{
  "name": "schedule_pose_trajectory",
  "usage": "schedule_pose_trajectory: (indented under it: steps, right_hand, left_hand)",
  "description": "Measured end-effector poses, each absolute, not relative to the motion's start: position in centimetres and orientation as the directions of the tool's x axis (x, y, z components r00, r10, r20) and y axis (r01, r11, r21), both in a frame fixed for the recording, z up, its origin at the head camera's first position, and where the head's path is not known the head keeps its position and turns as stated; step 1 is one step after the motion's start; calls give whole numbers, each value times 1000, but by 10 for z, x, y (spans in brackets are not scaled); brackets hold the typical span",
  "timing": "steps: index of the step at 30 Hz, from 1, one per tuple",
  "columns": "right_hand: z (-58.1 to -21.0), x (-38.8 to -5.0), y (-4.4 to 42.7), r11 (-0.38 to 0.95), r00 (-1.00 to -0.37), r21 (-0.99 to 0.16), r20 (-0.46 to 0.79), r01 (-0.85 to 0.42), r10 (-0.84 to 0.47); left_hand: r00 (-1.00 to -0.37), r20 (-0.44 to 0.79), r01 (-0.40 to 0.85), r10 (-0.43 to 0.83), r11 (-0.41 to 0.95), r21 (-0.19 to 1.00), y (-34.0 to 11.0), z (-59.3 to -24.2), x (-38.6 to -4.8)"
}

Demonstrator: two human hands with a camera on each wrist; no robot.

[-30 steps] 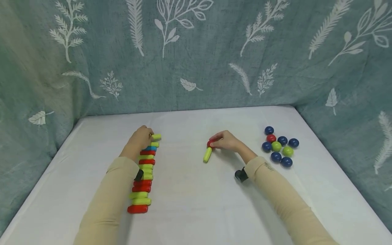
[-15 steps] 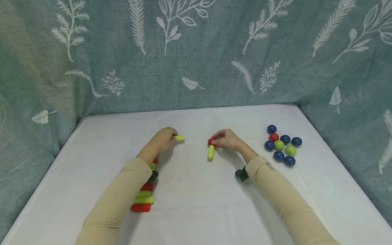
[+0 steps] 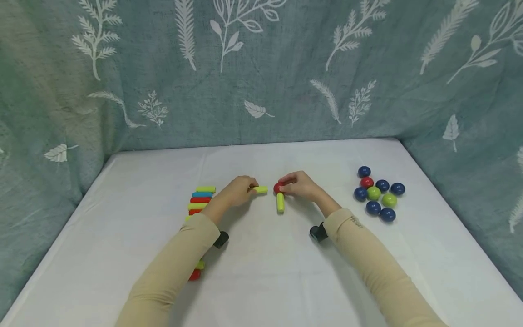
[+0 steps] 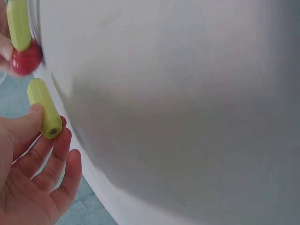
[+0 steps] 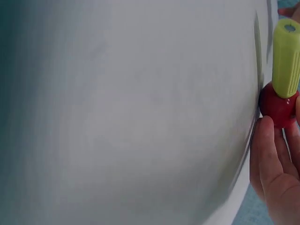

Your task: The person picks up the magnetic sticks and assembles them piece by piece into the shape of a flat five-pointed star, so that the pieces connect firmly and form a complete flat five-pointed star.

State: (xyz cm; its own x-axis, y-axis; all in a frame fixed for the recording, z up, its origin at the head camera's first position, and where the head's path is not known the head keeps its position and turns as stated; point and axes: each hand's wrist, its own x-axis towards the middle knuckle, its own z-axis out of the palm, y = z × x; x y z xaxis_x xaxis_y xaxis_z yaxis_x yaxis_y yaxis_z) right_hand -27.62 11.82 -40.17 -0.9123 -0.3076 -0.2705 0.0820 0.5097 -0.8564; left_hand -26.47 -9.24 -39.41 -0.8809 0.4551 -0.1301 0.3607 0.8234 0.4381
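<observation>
Between the thumb and fingers of my left hand (image 3: 238, 191) is a yellow-green rod (image 3: 262, 190), pointing right. Its ribbed side and a small round dark spot on its end show in the left wrist view. My right hand (image 3: 303, 187) grips a red ball (image 3: 278, 188) with its fingertips. A second yellow-green rod (image 5: 286, 63) joins the ball and points toward the near side of the table. A short gap separates the left rod's tip from the ball.
A column of red, yellow-green and blue rods (image 3: 202, 195) lies at the left, partly hidden by the left sleeve. Several dark blue balls (image 3: 373, 208), two green balls (image 3: 389, 200) and another red ball (image 3: 367, 182) sit at the right on the white-covered table (image 3: 261, 281).
My left hand has carried the yellow-green rod from the top of the column rightward, close to the red ball. The right hand keeps holding the ball in nearly the same place.
</observation>
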Motion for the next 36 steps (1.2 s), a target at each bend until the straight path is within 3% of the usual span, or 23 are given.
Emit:
schedule_pose_trajectory:
  steps: [15,26,36]
  right_hand:
    - [-398,-278,105,535,-901,-844,-261,39,-346]
    - [-399,-275,111,507,-892,-862,-251,28,-377]
    - [-392,-277,144,452,-914,-892,-202,22,-352]
  left_hand:
    - [-871,-100,402,482,814,419,-83,-392,-265]
    - [-830,-131,502,542,828,249,-67,-386,-257]
    - [-821,-149,522,552,830,196,-64,-383,-253]
